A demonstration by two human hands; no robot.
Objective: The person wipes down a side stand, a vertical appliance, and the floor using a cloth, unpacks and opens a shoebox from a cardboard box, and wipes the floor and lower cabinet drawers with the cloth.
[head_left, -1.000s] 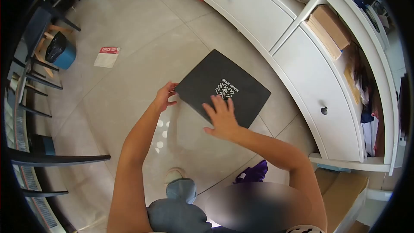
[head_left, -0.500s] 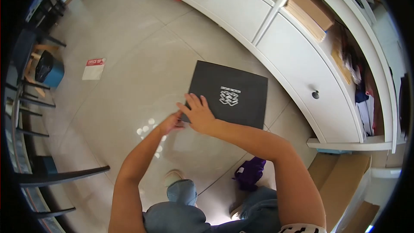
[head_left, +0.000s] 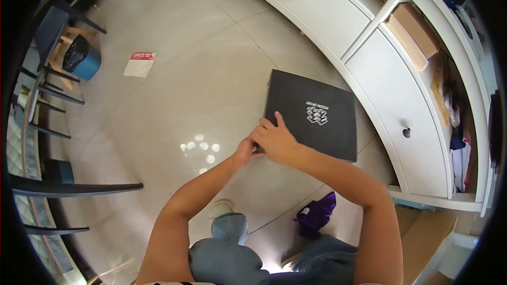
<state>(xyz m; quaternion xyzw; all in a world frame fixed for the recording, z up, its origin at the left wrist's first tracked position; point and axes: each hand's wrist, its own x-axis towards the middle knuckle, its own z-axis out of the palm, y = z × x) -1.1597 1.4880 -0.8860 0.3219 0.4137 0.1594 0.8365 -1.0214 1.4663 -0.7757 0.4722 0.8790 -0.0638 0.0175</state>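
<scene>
A: Position of the black box?

B: It is lying just beside the front of the white cabinet, lid facing up. I cannot tell whether its whole underside is touching the floor.

A: Relative to the fingers?

B: The 2 hands are meeting at 1 corner, the near corner farther from the cabinet. The right hand is resting over the lid there, its visible fingers loosely spread and 1 of them extending straight across the surface. The left hand is sitting at that same corner, just outside the lid.

A: Grip?

B: Cannot tell for either hand. The left fingers are mostly hiding behind the right hand, and the right thumb is not showing clearly.

A: Orientation?

B: The long axis is running crosswise to the person, toward the cabinet; 1 short side is facing it. The white logo is showing near mid-lid, its small lettering sitting on the side away from the person.

A: Surroundings?

B: A purple cloth is lying off the cabinet's near end. A red-banded sheet is lying well apart from the cabinet.
</scene>
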